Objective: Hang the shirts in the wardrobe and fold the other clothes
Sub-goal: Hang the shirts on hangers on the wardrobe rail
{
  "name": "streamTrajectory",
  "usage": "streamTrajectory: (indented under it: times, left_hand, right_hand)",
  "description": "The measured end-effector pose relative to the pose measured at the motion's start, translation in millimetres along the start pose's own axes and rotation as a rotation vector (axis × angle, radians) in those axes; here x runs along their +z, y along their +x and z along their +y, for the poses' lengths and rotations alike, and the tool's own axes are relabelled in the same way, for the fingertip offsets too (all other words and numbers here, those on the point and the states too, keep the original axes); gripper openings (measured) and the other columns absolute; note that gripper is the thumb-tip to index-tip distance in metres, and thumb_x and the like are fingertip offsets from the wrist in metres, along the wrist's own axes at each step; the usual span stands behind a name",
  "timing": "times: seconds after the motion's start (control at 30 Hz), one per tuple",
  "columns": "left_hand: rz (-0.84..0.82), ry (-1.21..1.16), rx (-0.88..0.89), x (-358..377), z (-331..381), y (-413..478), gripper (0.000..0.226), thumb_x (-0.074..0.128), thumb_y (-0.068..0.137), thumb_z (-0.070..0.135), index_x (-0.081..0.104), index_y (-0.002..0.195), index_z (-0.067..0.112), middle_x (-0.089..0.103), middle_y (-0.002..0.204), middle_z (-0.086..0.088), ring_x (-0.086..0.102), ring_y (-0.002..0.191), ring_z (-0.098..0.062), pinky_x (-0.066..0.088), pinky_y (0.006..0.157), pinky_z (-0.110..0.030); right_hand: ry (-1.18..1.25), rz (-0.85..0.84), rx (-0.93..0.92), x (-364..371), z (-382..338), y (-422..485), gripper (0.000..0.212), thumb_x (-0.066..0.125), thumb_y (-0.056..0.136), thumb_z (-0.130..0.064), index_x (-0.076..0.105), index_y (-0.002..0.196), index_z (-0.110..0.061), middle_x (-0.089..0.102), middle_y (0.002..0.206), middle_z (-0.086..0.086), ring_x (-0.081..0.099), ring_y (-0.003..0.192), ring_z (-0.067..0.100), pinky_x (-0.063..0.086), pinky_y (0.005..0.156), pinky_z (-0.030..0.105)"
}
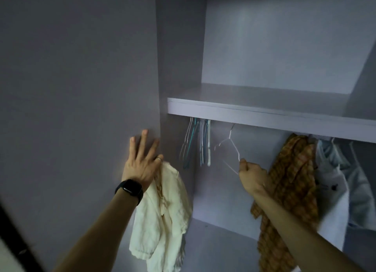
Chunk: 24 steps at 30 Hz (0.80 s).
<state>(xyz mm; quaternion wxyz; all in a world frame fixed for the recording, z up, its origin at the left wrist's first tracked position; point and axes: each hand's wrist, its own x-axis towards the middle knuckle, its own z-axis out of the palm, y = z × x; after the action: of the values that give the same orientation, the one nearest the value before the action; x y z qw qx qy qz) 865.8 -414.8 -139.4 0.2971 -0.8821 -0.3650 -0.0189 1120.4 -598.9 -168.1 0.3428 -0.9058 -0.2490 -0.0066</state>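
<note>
Head view: left hand (140,165) splayed on wardrobe side panel (81,88), pinching cream shirt (160,216), which dangles at wardrobe's left edge. Right hand (251,178) grips white hanger (227,147), hook up under shelf (264,115). Hanger-fetching step, likely; next: unhook, thread into collar.

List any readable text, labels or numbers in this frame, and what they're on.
None legible.
Small dark marks on the white hanging shirt: too blurred to read.
Black smartwatch screen: dark, nothing shown.
</note>
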Motion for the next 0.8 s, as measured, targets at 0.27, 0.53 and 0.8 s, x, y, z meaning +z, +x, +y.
streamTrajectory:
  times: [0.27, 0.53, 0.8]
  left_hand:
    - [0.075, -0.795, 0.273, -34, 46, -72, 0.064, 0.016, 0.095, 0.056, 0.054, 0.127, 0.016, 0.029, 0.161, -0.008, 0.038, 0.14, -0.036, 0.024, 0.115, -0.058]
    - [0.015, -0.881, 0.649, -46, 108, -132, 0.062, 0.019, 0.09, 0.058, 0.051, 0.121, 0.016, 0.022, 0.163, 0.007, 0.065, 0.102, -0.032, 0.05, 0.08, -0.034]
    - [0.555, -0.605, 0.914, -57, 127, -141, 0.023, 0.046, 0.093, 0.034, 0.053, 0.099, 0.013, 0.068, 0.114, -0.012, 0.068, 0.111, -0.028, 0.059, 0.063, -0.032]
  right_hand:
    - [0.496, -0.088, 0.158, -73, 46, -165, 0.056, 0.053, 0.102, -0.039, 0.051, 0.064, 0.002, 0.049, 0.061, 0.016, 0.047, 0.061, 0.022, 0.036, 0.066, 0.033]
    - [0.837, -0.252, 0.092, -121, 70, -270, 0.049, 0.054, 0.091, -0.046, 0.03, 0.056, -0.02, 0.023, 0.052, 0.002, 0.022, 0.042, 0.012, 0.023, 0.044, 0.022]
    - [0.452, -0.531, -0.056, -134, 125, -283, 0.044, 0.066, 0.093, -0.046, 0.055, 0.134, -0.038, 0.064, 0.122, -0.011, 0.065, 0.102, 0.006, 0.049, 0.076, 0.014]
